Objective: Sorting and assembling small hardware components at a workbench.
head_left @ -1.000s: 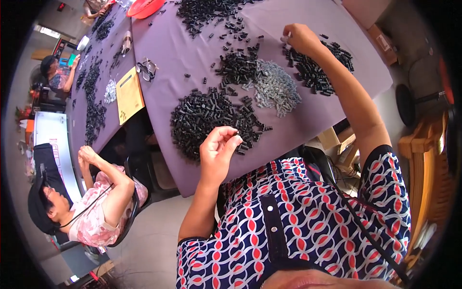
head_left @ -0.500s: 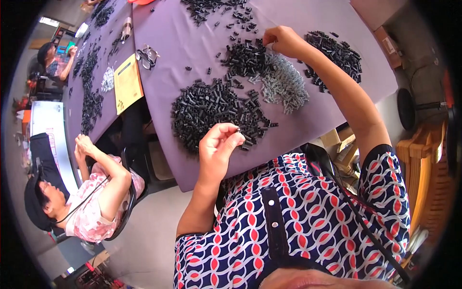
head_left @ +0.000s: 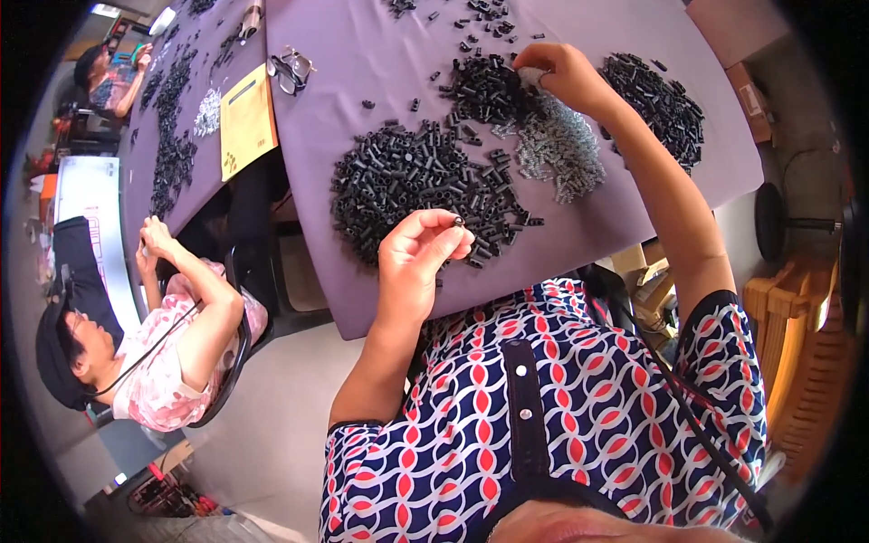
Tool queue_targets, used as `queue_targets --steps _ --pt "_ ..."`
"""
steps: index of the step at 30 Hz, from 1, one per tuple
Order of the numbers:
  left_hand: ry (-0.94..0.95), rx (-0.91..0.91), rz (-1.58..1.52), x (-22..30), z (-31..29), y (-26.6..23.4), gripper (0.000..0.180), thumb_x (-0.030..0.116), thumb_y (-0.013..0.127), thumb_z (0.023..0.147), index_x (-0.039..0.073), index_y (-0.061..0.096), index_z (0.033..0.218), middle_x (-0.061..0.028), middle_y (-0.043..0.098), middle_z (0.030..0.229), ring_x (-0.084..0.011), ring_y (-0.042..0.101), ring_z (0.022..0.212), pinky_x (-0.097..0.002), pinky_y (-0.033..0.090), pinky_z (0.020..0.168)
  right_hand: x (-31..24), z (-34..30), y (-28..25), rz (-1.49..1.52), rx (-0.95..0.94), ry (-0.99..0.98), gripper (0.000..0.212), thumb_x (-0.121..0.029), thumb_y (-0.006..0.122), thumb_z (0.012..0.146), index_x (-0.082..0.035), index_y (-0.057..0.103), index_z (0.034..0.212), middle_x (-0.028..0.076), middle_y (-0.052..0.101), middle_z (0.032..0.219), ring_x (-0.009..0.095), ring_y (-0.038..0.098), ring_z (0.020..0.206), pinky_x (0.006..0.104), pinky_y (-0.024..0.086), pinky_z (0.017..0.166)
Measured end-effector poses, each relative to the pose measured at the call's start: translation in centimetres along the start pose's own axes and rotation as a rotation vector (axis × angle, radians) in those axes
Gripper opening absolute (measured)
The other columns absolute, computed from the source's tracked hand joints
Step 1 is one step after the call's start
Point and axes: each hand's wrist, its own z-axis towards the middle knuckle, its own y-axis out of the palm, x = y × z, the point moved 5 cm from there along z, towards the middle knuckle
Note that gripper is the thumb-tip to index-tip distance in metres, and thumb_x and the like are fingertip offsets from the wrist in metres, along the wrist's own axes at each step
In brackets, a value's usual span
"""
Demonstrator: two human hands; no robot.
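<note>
Your left hand point(head_left: 416, 258) pinches a black part point(head_left: 459, 223), axis unclear, as your right hand point(head_left: 575, 80), grip impossible to tell, hangs nearer the pile point(head_left: 484, 90) at the left's one o'clock

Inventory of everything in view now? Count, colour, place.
Black piles: three main ones, black, front, middle and right; more pieces farther off and left
Clear pile: one, clear-grey, between middle and right piles
Whitish pile: one, white, left of envelope
Envelope: one, yellow, left of front pile
Glasses: count unclear, dark, beside envelope
Cloth: count unclear, purple, under piles
Co-workers: two, patterned clothes, left
Wooden furniture: brown, right edge
Patterned shirt: one, navy-red-white, on wearer
Left hand: one, bare, at front pile, pinching small dark piece
Right hand: one, bare, above clear pile
</note>
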Motion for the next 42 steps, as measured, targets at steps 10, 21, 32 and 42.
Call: queue_targets --steps 10,21,32,42 --pt "0.054 0.014 0.130 0.7 -0.7 0.3 0.018 -0.003 0.067 0.089 -0.003 0.066 0.107 -0.0104 0.072 0.094 -0.0150 0.068 0.083 -0.0261 0.055 0.079 -6.8 -8.4 -0.2 -0.021 0.133 -0.078 0.024 0.009 0.062 0.080 -0.002 0.067 0.101 0.008 0.066 0.091 0.018 0.062 0.078 0.0293 0.050 0.074" --pt "0.060 -0.025 0.234 0.1 -0.3 1.6 0.017 -0.004 0.066 0.089 -0.005 0.065 0.106 -0.0126 0.072 0.096 -0.0164 0.069 0.088 -0.0282 0.056 0.083 -6.3 -13.0 1.6 -0.064 0.177 -0.061 0.042 0.015 0.061 0.067 -0.003 0.066 0.105 0.009 0.064 0.108 0.027 0.063 0.099 0.0340 0.051 0.086" --pt "0.036 -0.011 0.171 -0.5 -0.8 1.0 0.018 -0.007 0.064 0.090 -0.006 0.063 0.108 -0.0097 0.069 0.098 -0.0142 0.067 0.091 -0.0256 0.053 0.084 -8.7 -10.1 4.6 -0.417 0.113 -0.283 0.052 0.006 0.061 0.057 -0.008 0.071 0.107 0.011 0.048 0.143 0.040 0.032 0.142 0.0505 0.034 0.114" --pt "0.090 -0.017 0.187 0.2 -0.7 0.6 0.015 -0.003 0.063 0.091 -0.004 0.064 0.107 -0.0103 0.071 0.096 -0.0151 0.068 0.088 -0.0282 0.056 0.083 -6.4 -4.5 5.9 -0.571 0.185 -0.282 0.030 -0.004 0.068 0.069 -0.007 0.069 0.099 0.009 0.058 0.124 0.034 0.044 0.131 0.0475 0.035 0.111"
